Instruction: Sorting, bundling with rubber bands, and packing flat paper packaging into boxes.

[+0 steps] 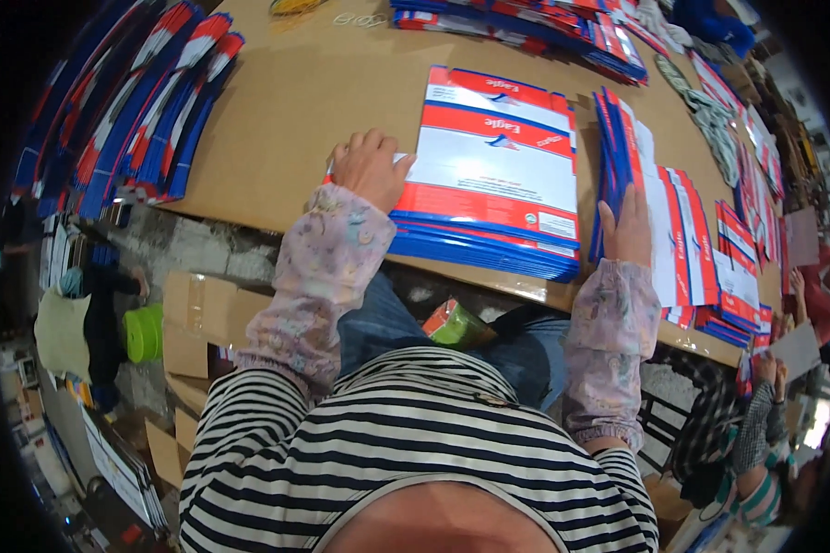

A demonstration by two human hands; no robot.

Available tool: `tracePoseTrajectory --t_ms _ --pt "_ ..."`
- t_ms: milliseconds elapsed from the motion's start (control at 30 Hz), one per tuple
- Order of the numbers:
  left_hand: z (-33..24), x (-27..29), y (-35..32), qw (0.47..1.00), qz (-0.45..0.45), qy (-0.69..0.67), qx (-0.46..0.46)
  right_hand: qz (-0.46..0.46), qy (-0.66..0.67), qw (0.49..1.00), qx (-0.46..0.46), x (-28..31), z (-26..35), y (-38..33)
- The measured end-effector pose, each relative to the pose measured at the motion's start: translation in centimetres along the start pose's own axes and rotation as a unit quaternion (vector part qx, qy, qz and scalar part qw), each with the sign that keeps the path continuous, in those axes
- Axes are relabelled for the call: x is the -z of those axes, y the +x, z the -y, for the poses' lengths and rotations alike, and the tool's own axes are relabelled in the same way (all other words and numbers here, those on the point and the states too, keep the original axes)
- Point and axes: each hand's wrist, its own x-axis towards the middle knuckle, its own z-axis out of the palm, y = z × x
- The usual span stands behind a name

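The flat red-white-blue printed card stack (498,175) lay on the brown desk (277,120), long axis running forward, just right of the left hand (371,170), whose grip was unclear. The right hand (627,226) rested unclenched fingers against a slim blue-edged bundle (612,138). Below-left of the left fingers sat a brown cardboard box (186,323), contents unclear.

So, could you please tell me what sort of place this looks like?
Probably a packaging workshop: a stack of flat printed packaging lies on a brown table, similar red, white and blue bundles surround it, and other people are nearby.
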Motion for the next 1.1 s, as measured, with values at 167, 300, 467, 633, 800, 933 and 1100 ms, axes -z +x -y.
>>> tracePoseTrajectory --t_ms 167,300,467,633,800,933,1100 --pt "0.4 0.7 0.5 0.995 0.093 0.013 0.03 0.032 0.171 0.949 0.263 -0.3 9.4 -1.7" --pt "0.6 -0.1 1.0 0.998 0.062 0.012 0.017 0.112 0.043 0.954 0.274 -1.5 12.0 -3.3" --pt "0.9 0.0 1.6 0.997 0.071 0.005 0.033 0.12 0.055 0.957 0.258 -1.3 12.1 -3.3" --pt "1.0 0.3 1.7 0.995 0.058 -0.067 0.034 0.117 0.042 0.959 0.256 -1.3 12.1 -3.5" --pt "0.9 0.5 1.4 0.995 0.003 -0.102 0.017 0.111 0.043 0.96 0.253 -1.4 12.0 -3.5" --pt "0.8 0.6 1.3 0.995 -0.005 -0.096 0.003 0.118 0.041 0.96 0.25 -1.4 12.1 -3.5" --pt "1.1 0.4 1.6 0.995 -0.003 -0.095 -0.005 0.136 0.042 0.959 0.244 -1.1 13.4 -3.3"
